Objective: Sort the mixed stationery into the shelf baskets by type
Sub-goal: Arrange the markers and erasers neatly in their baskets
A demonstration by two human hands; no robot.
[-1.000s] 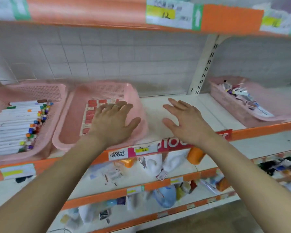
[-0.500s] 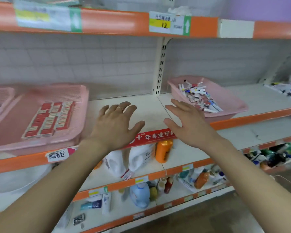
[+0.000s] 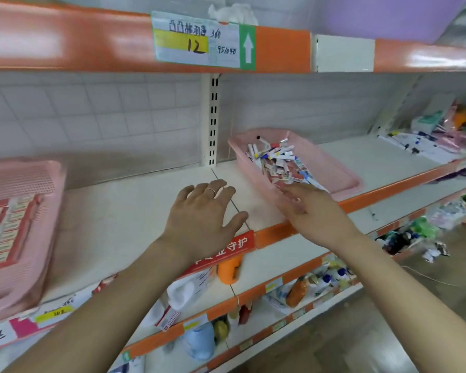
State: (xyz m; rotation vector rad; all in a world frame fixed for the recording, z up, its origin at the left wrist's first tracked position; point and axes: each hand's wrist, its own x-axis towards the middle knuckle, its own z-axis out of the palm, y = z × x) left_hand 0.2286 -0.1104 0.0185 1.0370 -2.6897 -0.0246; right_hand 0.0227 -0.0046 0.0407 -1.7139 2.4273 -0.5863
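A pink basket (image 3: 342,173) holding several small mixed stationery pieces (image 3: 279,162) stands on the white shelf, right of the upright post. My right hand (image 3: 307,205) reaches to its near left corner, fingers extended at the rim; the picture is blurred there. My left hand (image 3: 202,211) hovers flat and spread over the bare shelf board, holding nothing, a ring on one finger. At the far left a second pink basket (image 3: 24,265) carries rows of red-and-white packs (image 3: 3,230). More loose pens and stationery (image 3: 425,144) lie on the shelf at the far right.
An orange shelf edge (image 3: 388,184) runs along the front, with a red label strip under my left hand. An upper shelf with a price tag reading 12 (image 3: 197,40) hangs overhead. Lower shelves hold bottles, an orange container (image 3: 229,267) and packets.
The view has swung right: the left baskets slid out toward the edge and the mixed basket came closer. My right hand moved from the shelf edge to that basket's corner.
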